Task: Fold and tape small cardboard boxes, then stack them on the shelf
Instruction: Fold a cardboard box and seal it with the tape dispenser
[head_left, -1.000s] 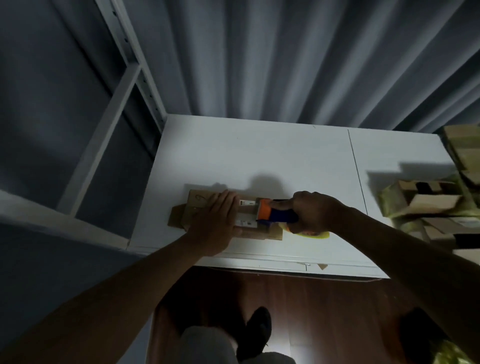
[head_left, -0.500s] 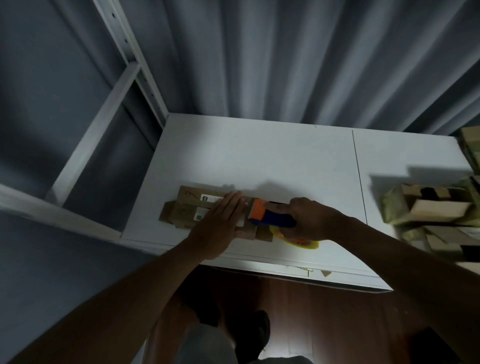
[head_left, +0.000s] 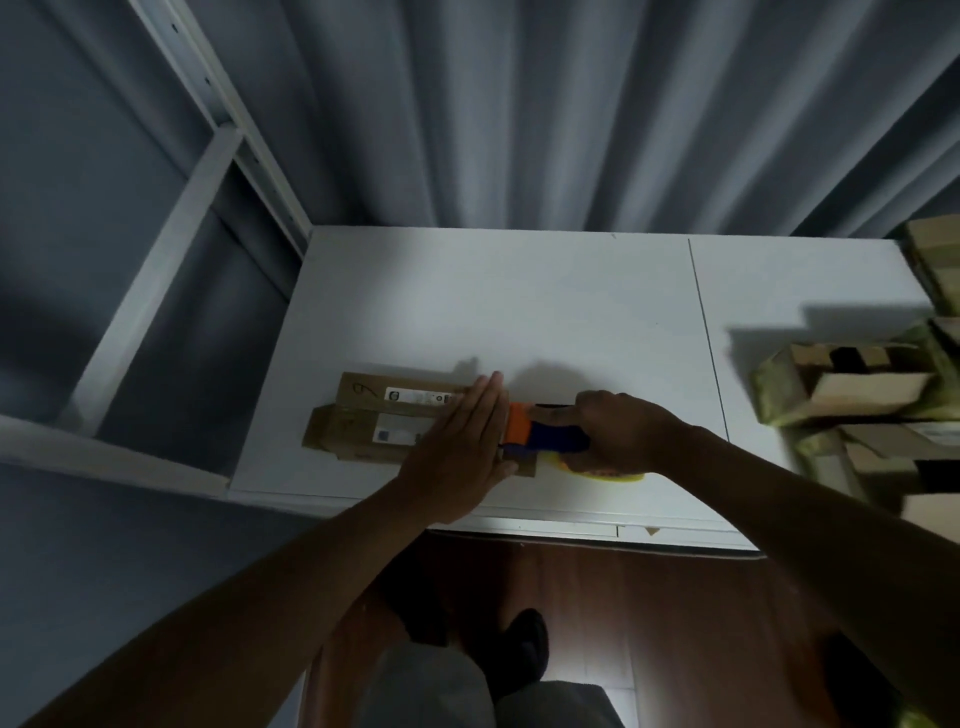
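A long brown cardboard box (head_left: 374, 426) with white labels lies near the front edge of the white table (head_left: 545, 312). My left hand (head_left: 462, 452) presses flat on the box's right part, fingers straight. My right hand (head_left: 623, 431) grips an orange and blue tape dispenser (head_left: 540, 434) at the box's right end; a yellow tape roll (head_left: 608, 474) shows under that hand. The box's right end is hidden by my hands.
A heap of cardboard boxes (head_left: 862, 395) taped in greenish tape fills the table's right side. A white metal shelf frame (head_left: 171, 244) stands to the left. Grey curtains hang behind the table. Brown floor and my feet lie below.
My left hand has slid right along the box, uncovering the labels on its left part. The dispenser has stayed at the box's right end.
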